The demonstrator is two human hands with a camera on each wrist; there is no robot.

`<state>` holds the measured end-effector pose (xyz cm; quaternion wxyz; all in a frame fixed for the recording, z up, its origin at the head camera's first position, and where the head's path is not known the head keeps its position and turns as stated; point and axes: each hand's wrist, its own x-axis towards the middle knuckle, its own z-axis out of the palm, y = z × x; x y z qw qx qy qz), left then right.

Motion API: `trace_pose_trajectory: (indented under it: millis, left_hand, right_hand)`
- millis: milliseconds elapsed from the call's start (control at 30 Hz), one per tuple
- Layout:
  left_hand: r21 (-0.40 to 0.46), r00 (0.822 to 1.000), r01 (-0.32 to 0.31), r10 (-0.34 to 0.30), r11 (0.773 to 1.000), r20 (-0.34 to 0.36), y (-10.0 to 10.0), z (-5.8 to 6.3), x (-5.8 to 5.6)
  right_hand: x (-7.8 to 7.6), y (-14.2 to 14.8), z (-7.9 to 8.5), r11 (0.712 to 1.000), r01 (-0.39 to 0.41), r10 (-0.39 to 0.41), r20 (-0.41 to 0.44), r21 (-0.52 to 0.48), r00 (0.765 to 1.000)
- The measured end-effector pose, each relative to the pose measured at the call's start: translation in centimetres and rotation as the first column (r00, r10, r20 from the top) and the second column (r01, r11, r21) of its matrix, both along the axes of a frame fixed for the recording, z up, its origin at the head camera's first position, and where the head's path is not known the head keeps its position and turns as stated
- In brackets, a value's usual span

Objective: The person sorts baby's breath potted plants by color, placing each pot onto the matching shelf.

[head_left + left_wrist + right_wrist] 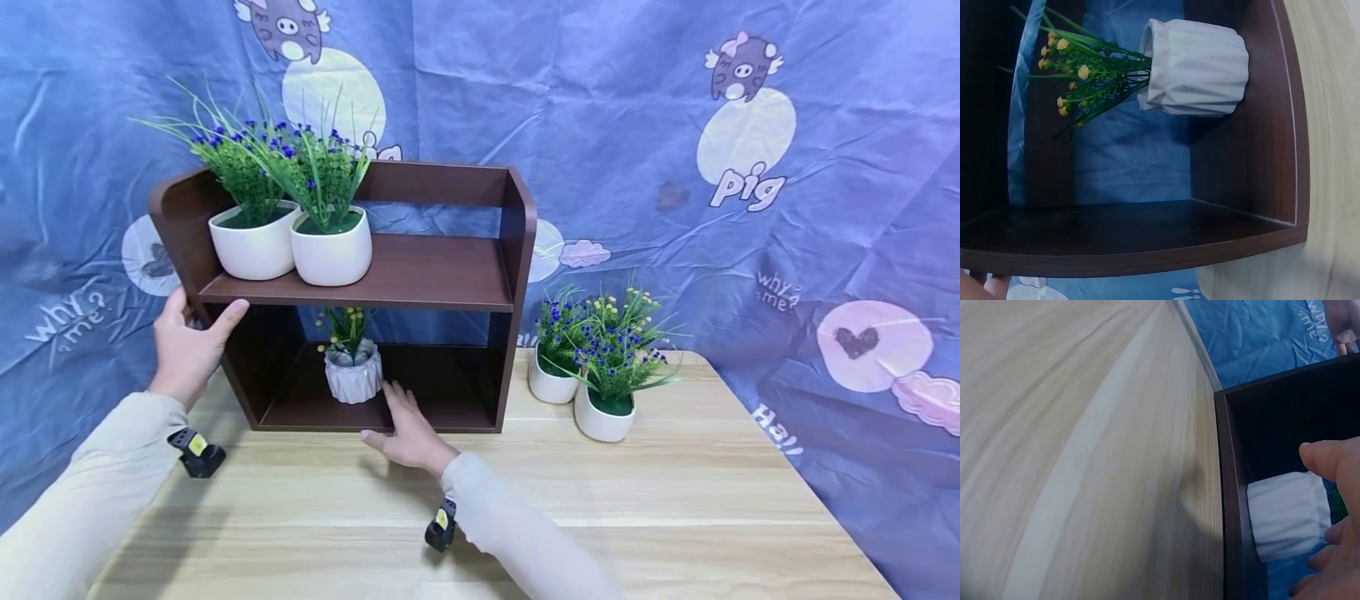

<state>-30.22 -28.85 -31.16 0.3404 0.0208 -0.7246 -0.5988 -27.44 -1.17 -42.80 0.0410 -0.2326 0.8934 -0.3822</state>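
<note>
Two hands: your left hand (pixel 183 348) holds the left side of the shelf (pixel 442 271), thumb across the front edge, fingers on the outer face; your right hand (pixel 411 433) is wide, fingers stretched forward and thumb spread to the left, gripping nothing.
Ribbed pot (pixel 354 377): it stands upright on the shelf's lower board, left of the middle, its long axis running vertically up through the yellow flowers (pixel 1063 75).
Nearer hand: your right. The ribbed pot lies ahead and to the left of it, with your fingertips just beside the pot's right side. Your left is farther off, beyond the shelf's side panel.
Upper board: two smooth white pots, one (pixel 255 246) and another (pixel 332 252), sit side by side at your left end.
Surface (pixel 675 517): it bears the shelf and, to the right, a rear pot (pixel 552 379) and a front pot (pixel 604 418).
Hidden: from your head view the upper board cuts off the top of the yellow flowers; most of your left fingers are behind the side panel.
Hard to tell: whether your right fingertips touch the ribbed pot; in the right wrist view your hand covers part of it.
</note>
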Motion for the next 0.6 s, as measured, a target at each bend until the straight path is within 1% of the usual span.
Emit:
trace_pose_trajectory:
  millis: [133, 233, 333, 367, 533, 600]
  left_hand:
    - [-0.049, 0.999, -0.051, 0.050, 0.997, -0.012, 0.3, 0.4, 0.6]
    - [-0.055, 0.998, -0.058, 0.058, 0.997, -0.010, 0.5, 0.7, 0.7]
    - [-0.064, 0.999, -0.052, 0.052, 0.997, -0.010, 0.7, 0.9, 0.6]
    - [-0.065, 0.999, -0.051, 0.051, 0.997, -0.010, 0.7, 0.9, 0.6]
    - [-0.092, 0.996, -0.087, 0.086, 0.992, -0.013, 0.9, 0.8, 0.4]
    - [-0.094, 0.995, -0.100, 0.098, 0.991, -0.026, 1.0, 0.7, 0.4]
  right_hand:
    - [0.7, 2.1, 0.2, 1.000, -0.017, 0.017, -0.006, 0.024, 1.000]
    - [1.2, 3.8, 0.5, 0.999, -0.026, 0.026, 0.004, 0.033, 1.000]
    - [2.0, 5.4, 0.4, 0.999, -0.032, 0.032, 0.004, 0.028, 0.999]
    - [2.4, 6.0, 0.4, 0.999, -0.033, 0.033, 0.009, 0.018, 0.999]
    - [4.3, 8.7, -0.2, 0.999, -0.022, 0.023, 0.017, -0.043, 1.000]
    - [5.1, 10.0, -0.5, 0.998, -0.017, 0.017, 0.006, -0.063, 1.000]
